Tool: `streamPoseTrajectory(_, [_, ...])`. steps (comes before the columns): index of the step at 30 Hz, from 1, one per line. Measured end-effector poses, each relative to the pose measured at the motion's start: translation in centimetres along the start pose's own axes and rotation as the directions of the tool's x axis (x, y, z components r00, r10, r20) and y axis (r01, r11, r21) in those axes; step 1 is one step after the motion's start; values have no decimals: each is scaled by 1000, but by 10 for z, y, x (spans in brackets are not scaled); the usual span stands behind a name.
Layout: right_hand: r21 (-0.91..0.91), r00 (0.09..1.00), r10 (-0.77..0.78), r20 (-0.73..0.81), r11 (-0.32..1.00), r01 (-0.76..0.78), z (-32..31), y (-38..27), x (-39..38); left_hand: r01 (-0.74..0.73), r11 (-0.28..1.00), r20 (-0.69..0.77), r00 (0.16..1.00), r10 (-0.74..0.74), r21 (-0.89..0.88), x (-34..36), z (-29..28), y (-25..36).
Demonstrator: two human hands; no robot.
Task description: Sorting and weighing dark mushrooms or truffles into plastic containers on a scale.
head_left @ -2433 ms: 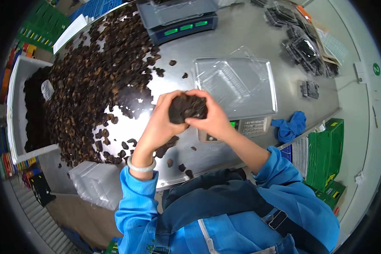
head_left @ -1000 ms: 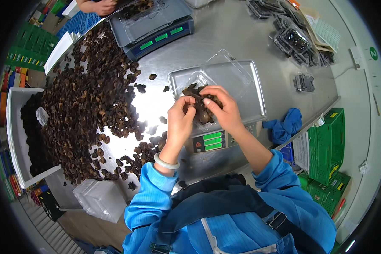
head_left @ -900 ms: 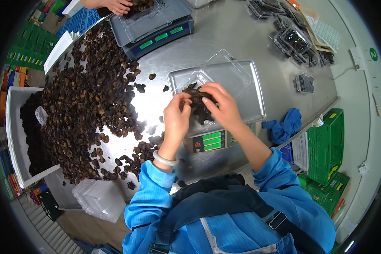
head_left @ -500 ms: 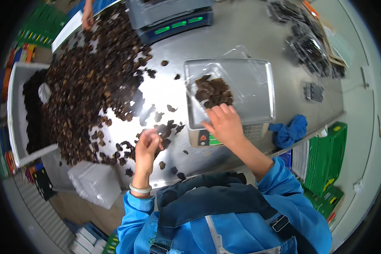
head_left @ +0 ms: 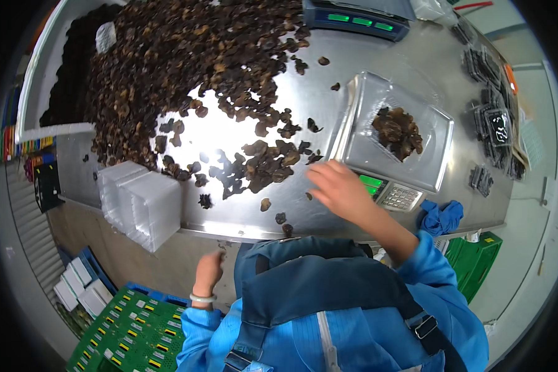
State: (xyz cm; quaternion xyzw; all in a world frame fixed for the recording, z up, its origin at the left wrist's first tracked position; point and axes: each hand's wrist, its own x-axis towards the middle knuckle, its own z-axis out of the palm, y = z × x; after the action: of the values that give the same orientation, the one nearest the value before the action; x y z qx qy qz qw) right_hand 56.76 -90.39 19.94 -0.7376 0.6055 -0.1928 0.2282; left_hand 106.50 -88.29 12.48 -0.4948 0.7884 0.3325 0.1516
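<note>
One right hand (head_left: 340,190), loosely spread near the scale (head_left: 402,197), left hand (head_left: 209,273) curled, grip unclear

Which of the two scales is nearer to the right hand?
The silver scale, close beside the right hand; the blue scale stands much farther away.

The bare right hand (head_left: 340,191), fingers loosely bent, hovers beside the silver rectangular scale (head_left: 402,197) near the metal counter's (head_left: 316,217) front edge. The bare left hand (head_left: 209,271), blurred, hangs beyond that edge. A clump of wrinkled brown pieces (head_left: 400,133) sits on the scale; a dark-brown heap (head_left: 186,68) covers the counter's left side.
</note>
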Motion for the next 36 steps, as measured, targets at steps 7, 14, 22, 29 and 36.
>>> streamPoseTrajectory(7, [-371,987,-64,148,921,116,93,-10,106,-205,945,-518,854,46,-255,143,-98,135])
streamPoseTrajectory(14, [97,992,84,90,991,-92,113,23,91,-256,964,-480,856,192,-70,190,-62,133])
streamPoseTrajectory(22, [536,902,430,48,751,-387,75,13,93,-268,847,-440,897,45,-460,209,-113,129])
streamPoseTrajectory(29, [52,997,28,72,998,-32,102,14,94,-364,923,-284,879,384,122,253,-111,146])
streamPoseTrajectory(36, [75,994,76,83,994,-82,107,25,71,-376,849,-470,865,178,-370,279,-115,154])
